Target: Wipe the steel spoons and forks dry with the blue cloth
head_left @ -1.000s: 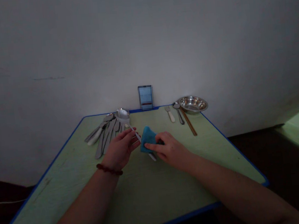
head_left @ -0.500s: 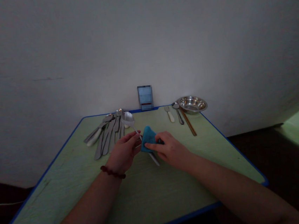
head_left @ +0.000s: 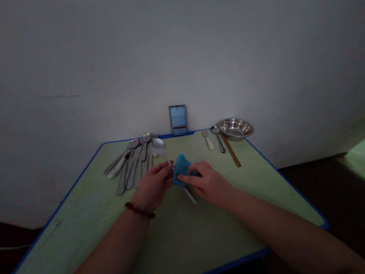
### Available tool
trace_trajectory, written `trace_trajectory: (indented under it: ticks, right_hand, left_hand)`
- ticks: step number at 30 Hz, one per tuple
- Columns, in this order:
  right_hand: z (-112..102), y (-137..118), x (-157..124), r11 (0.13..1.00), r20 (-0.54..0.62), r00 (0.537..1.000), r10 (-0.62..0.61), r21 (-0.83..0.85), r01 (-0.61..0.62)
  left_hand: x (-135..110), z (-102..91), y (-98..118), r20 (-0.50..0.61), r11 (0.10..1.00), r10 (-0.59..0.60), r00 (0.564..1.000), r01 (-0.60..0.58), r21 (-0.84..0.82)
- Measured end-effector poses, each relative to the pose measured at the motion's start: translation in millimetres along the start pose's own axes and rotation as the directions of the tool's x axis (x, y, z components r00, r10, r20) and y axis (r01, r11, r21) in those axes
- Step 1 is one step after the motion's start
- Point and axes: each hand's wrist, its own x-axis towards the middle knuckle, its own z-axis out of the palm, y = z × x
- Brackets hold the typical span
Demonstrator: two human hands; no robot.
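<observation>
while the spoon (head_left: 159,146) is held near its neck by the left hand (head_left: 153,183) over the table (head_left: 185,235) | blue cloth (head_left: 181,163) is gripped against its handle (head_left: 190,195) by the right hand (head_left: 210,181) | pressure is best kept even, the spoon's head clear of the cutlery (head_left: 134,167)

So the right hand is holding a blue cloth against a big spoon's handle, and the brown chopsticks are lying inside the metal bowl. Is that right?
Not quite: the head view shows the brown chopsticks lying on the table beside the metal bowl, not inside it. The right hand does hold the blue cloth against the handle of the big spoon.
</observation>
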Motion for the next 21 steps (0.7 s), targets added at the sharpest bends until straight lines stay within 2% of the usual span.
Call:
trace_trajectory:
  ticks: [8,21]
  right_hand:
    - [-3.4,-1.4,-2.9,0.999,-0.007,1.000,-0.010,0.033,0.010]
    - [-3.8,-0.7,-3.9,0.998,-0.044,0.997,-0.057,0.000,0.057]
  left_hand:
    - [-2.4,0.6,7.4,-0.077,0.999,0.012,0.997,-0.015,-0.031]
    - [0.2,-5.1,13.1,-0.097,0.994,0.083,0.992,-0.089,-0.057]
